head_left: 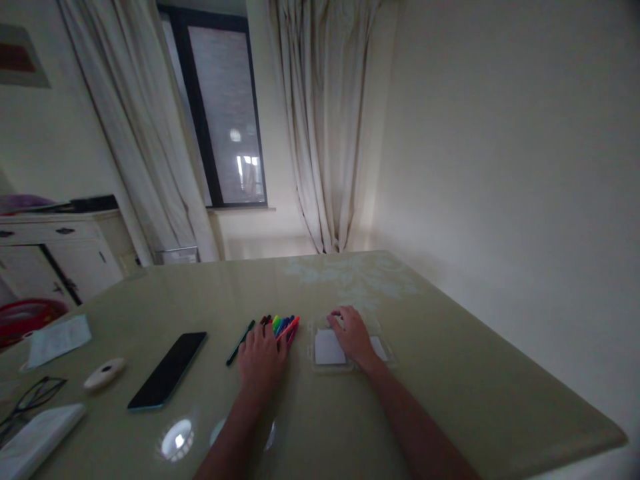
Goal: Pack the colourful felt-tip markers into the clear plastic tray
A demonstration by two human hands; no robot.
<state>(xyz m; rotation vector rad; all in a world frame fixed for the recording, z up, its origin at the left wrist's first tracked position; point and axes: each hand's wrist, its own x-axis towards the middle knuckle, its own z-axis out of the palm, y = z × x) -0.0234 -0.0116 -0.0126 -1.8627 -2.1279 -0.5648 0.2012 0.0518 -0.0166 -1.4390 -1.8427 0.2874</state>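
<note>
My left hand (262, 357) lies palm down over a row of coloured markers (277, 324), its fingers stretched and slightly apart. An orange-red marker (289, 329) slants beside its index finger, and a dark green marker (241, 343) lies apart at its left. The hand covers the near part of the row. My right hand (351, 335) rests over a clear plastic case (320, 369), fingers curved toward its far side with a gap at the thumb. White cards (330, 348) lie in the case, partly under that hand. I see nothing held in either hand.
A black phone (169, 371) lies left of my left arm. Farther left are a white oval object (105, 374), glasses (35, 397), a white box-like object (40, 440) and a pale sheet (59, 340). A wall (525, 200) runs along the table's right side.
</note>
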